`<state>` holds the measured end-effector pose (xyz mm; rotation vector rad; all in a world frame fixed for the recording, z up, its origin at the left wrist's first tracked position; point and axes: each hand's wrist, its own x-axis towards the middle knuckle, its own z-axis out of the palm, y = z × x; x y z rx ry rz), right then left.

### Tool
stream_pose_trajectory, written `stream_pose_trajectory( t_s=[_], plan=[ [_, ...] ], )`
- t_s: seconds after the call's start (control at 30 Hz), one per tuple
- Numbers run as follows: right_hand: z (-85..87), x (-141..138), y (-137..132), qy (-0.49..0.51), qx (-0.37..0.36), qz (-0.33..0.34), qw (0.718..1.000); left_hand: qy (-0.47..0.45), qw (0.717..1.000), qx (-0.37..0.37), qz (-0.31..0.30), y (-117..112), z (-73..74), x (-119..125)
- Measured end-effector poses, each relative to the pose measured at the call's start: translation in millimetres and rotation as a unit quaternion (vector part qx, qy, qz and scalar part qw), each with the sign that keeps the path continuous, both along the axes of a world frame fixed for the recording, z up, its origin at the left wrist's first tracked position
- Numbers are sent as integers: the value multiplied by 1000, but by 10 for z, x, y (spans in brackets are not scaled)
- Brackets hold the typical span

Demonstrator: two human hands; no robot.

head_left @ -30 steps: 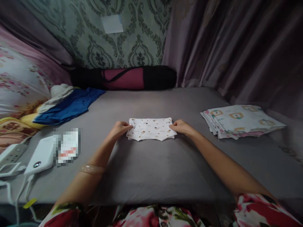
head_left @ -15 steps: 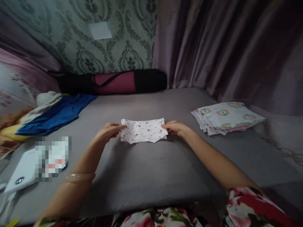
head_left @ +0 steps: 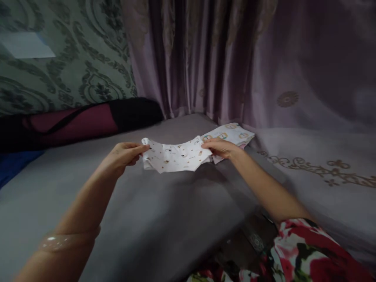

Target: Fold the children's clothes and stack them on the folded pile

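Note:
A small white folded baby garment (head_left: pixel 176 156) with brown and black prints is stretched between my two hands, its middle sagging slightly above the grey surface. My left hand (head_left: pixel 125 154) pinches its left corner between thumb and fingers. At the other end, my right hand (head_left: pixel 220 148) grips the right corner the same way. Behind my right hand lies a stack of folded white printed cloths (head_left: pixel 235 135), partly hidden by the hand and the garment.
A grey-covered bed or table (head_left: pixel 88 203) spreads beneath my arms. Along the back wall lies a long black and maroon bag (head_left: pixel 76 121). Blue cloth (head_left: pixel 17 164) shows at the left edge. Purple curtains (head_left: pixel 188 58) hang behind and to the right.
The view has turned to the right. My hands have lifted the garment off the surface and carried it rightward, close to the stack of folded cloths.

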<state>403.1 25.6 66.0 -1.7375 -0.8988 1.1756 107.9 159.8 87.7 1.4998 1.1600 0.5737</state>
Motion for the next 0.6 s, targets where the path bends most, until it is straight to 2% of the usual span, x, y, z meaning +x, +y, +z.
stream_pose_trajectory(
  t_s=[0.13,0.23,0.33,0.5,0.6],
  plan=[
    [220,552,-186,-4,3,-79,997,-65,997,1,-46,-27,-28,672],
    [352,957,-261,-86,-21,-156,984,-106,991,-4,-76,-109,-45,1172],
    [432,1309,-280,-206,-64,-214,953,-140,986,-6,-93,-223,-91,1644],
    [438,1764,-224,-409,-81,-204,886,-176,979,-63,-81,-373,-287,2263],
    [412,1985,-167,-460,-105,-196,859,-196,974,-91,-65,-432,-426,2479]
  ],
)
